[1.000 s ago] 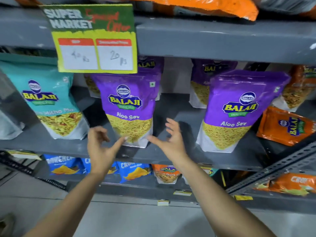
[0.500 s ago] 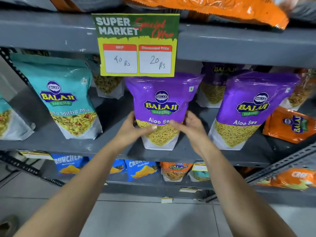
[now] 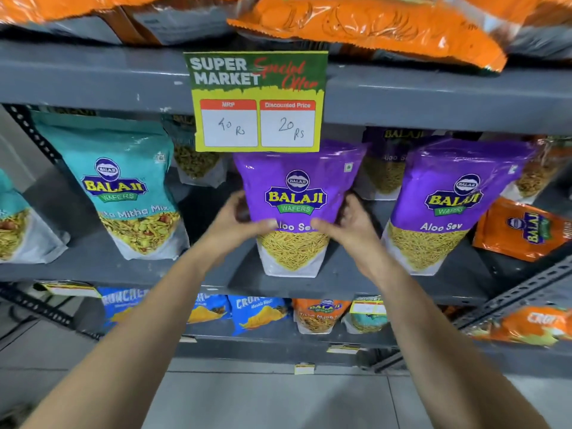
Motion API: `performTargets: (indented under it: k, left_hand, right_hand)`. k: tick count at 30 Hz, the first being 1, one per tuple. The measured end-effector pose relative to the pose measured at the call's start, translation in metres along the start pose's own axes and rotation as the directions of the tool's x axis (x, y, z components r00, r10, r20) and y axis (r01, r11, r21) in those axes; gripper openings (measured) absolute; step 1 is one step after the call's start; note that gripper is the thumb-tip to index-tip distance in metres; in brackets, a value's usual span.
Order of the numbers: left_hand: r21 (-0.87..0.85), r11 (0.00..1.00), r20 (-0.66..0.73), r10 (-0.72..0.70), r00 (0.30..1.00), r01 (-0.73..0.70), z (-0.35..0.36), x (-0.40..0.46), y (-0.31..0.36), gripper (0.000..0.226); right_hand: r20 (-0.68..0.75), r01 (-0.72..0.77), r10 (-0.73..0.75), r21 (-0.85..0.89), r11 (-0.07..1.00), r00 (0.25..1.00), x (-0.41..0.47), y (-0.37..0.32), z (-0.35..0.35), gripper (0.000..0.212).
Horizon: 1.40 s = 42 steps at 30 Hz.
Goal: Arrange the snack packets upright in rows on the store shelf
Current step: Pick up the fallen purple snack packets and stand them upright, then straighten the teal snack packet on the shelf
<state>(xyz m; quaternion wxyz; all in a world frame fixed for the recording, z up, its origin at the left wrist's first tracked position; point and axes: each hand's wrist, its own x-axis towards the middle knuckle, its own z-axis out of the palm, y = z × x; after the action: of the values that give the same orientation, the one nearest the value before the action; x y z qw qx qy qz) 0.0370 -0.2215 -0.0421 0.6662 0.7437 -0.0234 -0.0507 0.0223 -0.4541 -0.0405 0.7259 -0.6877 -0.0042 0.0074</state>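
Note:
A purple Aloo Sev packet (image 3: 297, 193) stands upright at the middle of the grey shelf (image 3: 216, 270). My left hand (image 3: 235, 221) grips its left side and my right hand (image 3: 349, 224) grips its right side, thumbs on the front. A second purple Aloo Sev packet (image 3: 455, 205) stands upright just to its right. A teal Mitha Mix packet (image 3: 123, 187) stands to the left, with a gap between. More purple packets (image 3: 383, 168) stand behind, partly hidden.
A green and yellow price sign (image 3: 257, 100) hangs from the upper shelf edge, just above the held packet. An orange packet (image 3: 523, 227) lies tilted at the right. Orange bags (image 3: 371, 26) overhang the top shelf. Blue and orange packets (image 3: 260, 314) fill the lower shelf.
Both hands were open and apart in front of the middle purple packet; they have closed in on its two sides and now grip it. The view has shifted left.

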Motion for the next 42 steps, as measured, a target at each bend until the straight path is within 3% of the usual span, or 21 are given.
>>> performTargets:
  k: [3,7,9,11,12,14,17,19,22,25,27,30,34,36,39,41,42]
  left_hand:
    - [0.133,0.986,0.116,-0.114,0.987,0.098,0.009,-0.011,-0.041,0.067]
    - [0.072,0.991,0.033,-0.116,0.993,0.113,0.009,-0.017,-0.059,0.076]
    - [0.046,0.997,-0.077,-0.058,0.995,0.062,-0.002,-0.029,-0.061,0.072]
    - [0.04,0.999,-0.272,0.046,0.961,-0.036,-0.025,-0.049,-0.064,0.049]
    - [0.062,0.994,-0.376,0.108,0.921,-0.091,-0.044,-0.059,-0.066,0.035]
    - [0.078,0.984,-0.549,0.174,0.817,-0.157,-0.091,-0.077,-0.073,0.026]
    - [0.131,0.988,-0.686,0.152,0.712,-0.085,-0.159,-0.094,-0.085,0.045]
    - [0.16,0.987,-0.643,0.102,0.759,0.004,-0.194,-0.087,-0.09,0.063]
    - [0.176,0.98,-0.389,-0.017,0.921,0.092,-0.233,-0.054,-0.094,0.096]
    - [0.186,0.976,-0.189,-0.081,0.979,0.117,-0.251,-0.026,-0.098,0.09]
    - [0.203,0.969,-0.177,-0.105,0.979,0.141,-0.249,-0.021,-0.101,0.079]
    - [0.238,0.964,-0.184,-0.077,0.98,0.121,-0.235,-0.03,-0.096,0.061]
    - [0.249,0.965,-0.157,-0.048,0.986,0.087,-0.232,-0.041,-0.1,0.047]
    - [0.168,0.981,-0.115,-0.082,0.99,0.1,-0.238,-0.04,-0.094,0.05]
    - [-0.017,0.999,-0.061,-0.052,0.997,0.051,-0.254,-0.025,-0.069,0.078]
    - [-0.059,0.998,-0.051,0.018,0.999,-0.021,-0.259,-0.011,-0.04,0.071]
    - [-0.076,0.996,-0.045,0.042,0.998,-0.045,-0.259,-0.005,-0.027,0.061]
  right_hand:
    - [-0.008,-0.104,0.104,-0.087,0.991,0.995,-0.016,0.035,0.004,0.051]
    - [-0.177,-0.06,0.071,0.069,0.996,0.982,-0.023,0.053,0.013,0.07]
    - [-0.416,0.085,-0.098,-0.051,0.995,0.904,-0.036,0.061,0.025,0.066]
    - [-0.543,0.252,-0.362,-0.268,0.93,0.758,-0.056,0.069,0.044,0.04]
    - [-0.547,0.292,-0.435,-0.331,0.897,0.715,-0.066,0.071,0.058,0.03]
    - [-0.471,0.356,-0.507,-0.375,0.856,0.722,-0.076,0.069,0.094,0.022]
    - [-0.231,0.349,-0.45,-0.372,0.86,0.863,-0.061,0.076,0.162,0.016]
    - [-0.053,0.23,-0.267,-0.366,0.902,0.962,-0.035,0.079,0.21,0.046]
    - [0.056,-0.018,0.041,-0.351,0.936,0.998,0.01,0.081,0.258,0.102]
    - [0.062,-0.15,0.18,-0.324,0.934,0.982,0.041,0.087,0.276,0.115]
    - [0.063,-0.154,0.178,-0.277,0.948,0.982,0.042,0.094,0.273,0.103]
    - [0.027,-0.068,0.078,-0.269,0.961,0.997,0.027,0.104,0.261,0.063]
    - [0.05,-0.059,0.074,-0.254,0.965,0.996,0.011,0.099,0.253,0.048]
    - [0.052,-0.055,0.068,-0.222,0.973,0.996,0.012,0.087,0.257,0.048]
    - [0.074,-0.045,0.039,0.083,0.995,0.997,0.027,0.055,0.26,0.066]
    - [0.071,-0.044,0.036,0.123,0.991,0.997,0.041,0.034,0.262,0.07]
    - [0.085,-0.039,0.031,0.085,0.996,0.996,0.046,0.025,0.264,0.061]
